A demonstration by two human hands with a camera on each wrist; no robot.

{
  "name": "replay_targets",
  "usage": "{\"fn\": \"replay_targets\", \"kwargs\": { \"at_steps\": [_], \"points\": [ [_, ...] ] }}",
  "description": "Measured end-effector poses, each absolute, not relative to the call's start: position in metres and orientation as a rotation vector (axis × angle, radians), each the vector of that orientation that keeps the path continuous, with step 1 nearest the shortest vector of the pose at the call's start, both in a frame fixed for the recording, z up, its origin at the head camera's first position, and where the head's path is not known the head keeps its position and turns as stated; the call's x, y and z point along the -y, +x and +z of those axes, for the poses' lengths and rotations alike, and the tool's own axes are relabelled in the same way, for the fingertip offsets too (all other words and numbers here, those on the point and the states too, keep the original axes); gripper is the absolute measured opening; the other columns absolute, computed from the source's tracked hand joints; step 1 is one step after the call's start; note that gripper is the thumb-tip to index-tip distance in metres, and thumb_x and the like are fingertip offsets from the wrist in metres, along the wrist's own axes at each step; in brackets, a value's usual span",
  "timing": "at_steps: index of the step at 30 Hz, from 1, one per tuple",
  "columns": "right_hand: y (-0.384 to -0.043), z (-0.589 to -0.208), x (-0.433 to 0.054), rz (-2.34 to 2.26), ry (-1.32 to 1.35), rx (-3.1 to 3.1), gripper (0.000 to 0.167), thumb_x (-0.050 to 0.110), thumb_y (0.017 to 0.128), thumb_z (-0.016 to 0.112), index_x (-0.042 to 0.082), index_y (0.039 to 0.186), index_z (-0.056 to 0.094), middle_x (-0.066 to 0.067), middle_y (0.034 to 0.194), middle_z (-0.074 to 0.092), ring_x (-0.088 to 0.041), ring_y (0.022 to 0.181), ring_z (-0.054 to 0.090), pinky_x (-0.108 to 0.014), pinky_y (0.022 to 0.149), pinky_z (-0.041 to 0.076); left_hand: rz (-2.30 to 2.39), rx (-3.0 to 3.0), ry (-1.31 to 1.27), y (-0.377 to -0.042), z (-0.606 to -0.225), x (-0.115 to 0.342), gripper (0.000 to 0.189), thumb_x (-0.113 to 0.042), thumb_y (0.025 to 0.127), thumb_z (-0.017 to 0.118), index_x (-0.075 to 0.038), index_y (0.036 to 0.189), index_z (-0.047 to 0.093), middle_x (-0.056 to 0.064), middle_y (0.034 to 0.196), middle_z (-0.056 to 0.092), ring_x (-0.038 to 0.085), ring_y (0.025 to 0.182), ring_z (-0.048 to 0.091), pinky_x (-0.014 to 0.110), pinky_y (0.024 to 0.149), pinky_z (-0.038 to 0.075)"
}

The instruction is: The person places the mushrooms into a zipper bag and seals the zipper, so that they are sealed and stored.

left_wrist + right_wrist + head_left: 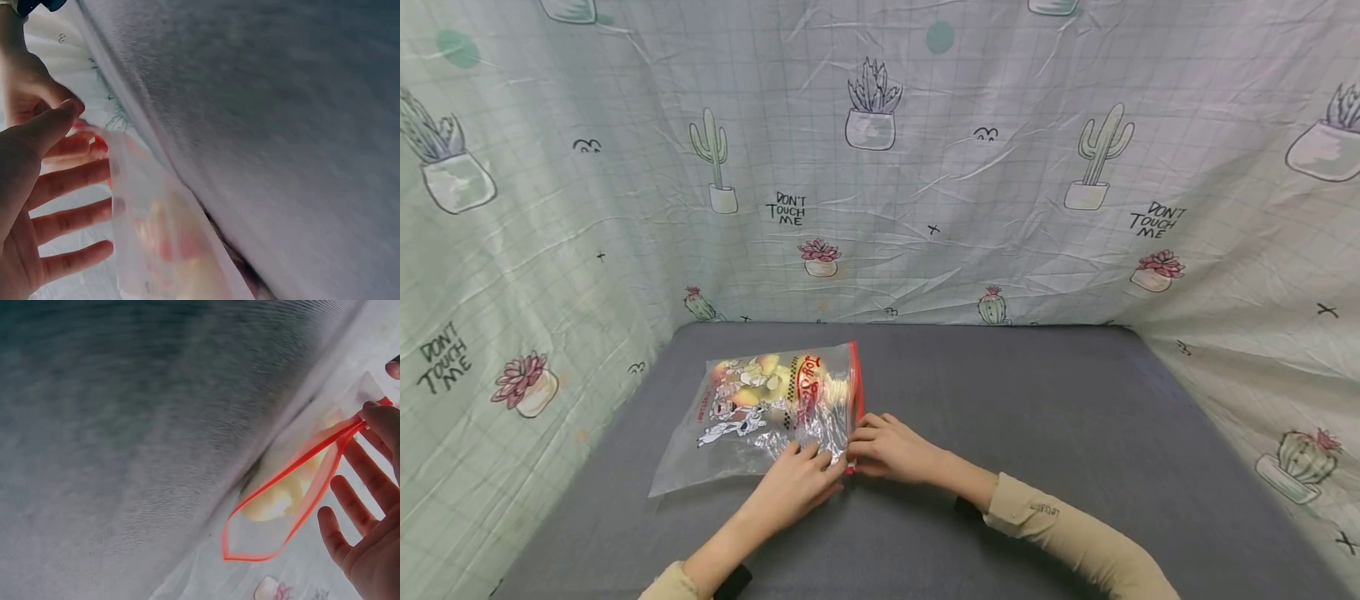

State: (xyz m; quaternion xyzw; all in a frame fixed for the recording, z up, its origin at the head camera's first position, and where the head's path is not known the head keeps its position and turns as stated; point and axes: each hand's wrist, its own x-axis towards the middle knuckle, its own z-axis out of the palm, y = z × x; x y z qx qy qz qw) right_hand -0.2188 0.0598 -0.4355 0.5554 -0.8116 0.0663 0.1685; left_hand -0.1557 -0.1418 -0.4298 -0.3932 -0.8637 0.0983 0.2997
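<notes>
A clear zip bag [745, 458] with cartoon print lies on the table, its red zip edge [854, 375] facing right. Round yellow-and-red items, looking like fruit [275, 503], fill its far part. The mouth gapes into a loop in the right wrist view. My right hand [895, 450] pinches the red zip strip near the bag's closest corner between thumb and forefinger, its other fingers spread. Beside it, my left hand [801, 483] holds that corner by thumb and forefinger, its contact partly hidden. The left hand's other fingers [72, 215] stretch against the plastic.
A grey table [1037, 400] extends around the bag. Behind it and along both sides hangs a pale curtain [940, 167] printed with cacti and potted plants. Beige sleeves [1075, 533] cover the forearms.
</notes>
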Motion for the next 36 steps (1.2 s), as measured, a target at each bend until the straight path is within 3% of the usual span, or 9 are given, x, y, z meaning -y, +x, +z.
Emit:
{"fn": "replay_targets", "kwargs": {
  "at_steps": [10,23,31,36],
  "points": [
    [-0.22,-0.426,-0.058,0.396,1.452,2.389,0.009,0.03,0.084,0.059,0.026,0.091,0.064,0.015,0.092,0.063,-0.008,0.098,0.048,-0.028,0.08,0.041,0.235,2.286,-0.873,-0.162,-0.424,0.126,0.016,-0.029,0.07,0.07,-0.02,0.073,0.057,-0.004,0.063,0.06,0.014,0.059,0.054,0.027,0.051,0.036],
    [-0.22,-0.431,-0.059,0.554,1.316,2.269,0.017,0.024,0.077,0.069,0.023,0.093,0.066,0.013,0.089,0.065,-0.008,0.091,0.049,-0.024,0.073,0.041,0.136,2.2,-0.812,-0.166,-0.422,0.122,0.01,-0.02,0.069,0.068,-0.017,0.077,0.062,-0.002,0.065,0.058,0.014,0.059,0.054,0.026,0.048,0.037],
    [-0.219,-0.429,-0.057,0.609,1.267,2.18,0.02,0.024,0.072,0.072,0.024,0.091,0.069,0.013,0.087,0.065,-0.008,0.092,0.05,-0.024,0.073,0.041,0.071,2.147,-0.81,-0.167,-0.422,0.122,0.003,-0.016,0.074,0.06,-0.015,0.075,0.062,-0.002,0.066,0.058,0.014,0.06,0.054,0.026,0.046,0.036],
    [-0.22,-0.428,-0.057,0.538,1.257,2.136,0.015,0.027,0.073,0.071,0.025,0.088,0.069,0.013,0.086,0.065,-0.01,0.093,0.05,-0.023,0.071,0.038,0.063,2.123,-0.844,-0.167,-0.423,0.122,0.009,-0.016,0.077,0.054,-0.015,0.076,0.063,-0.003,0.068,0.058,0.013,0.061,0.053,0.025,0.047,0.036]
  ]
}}
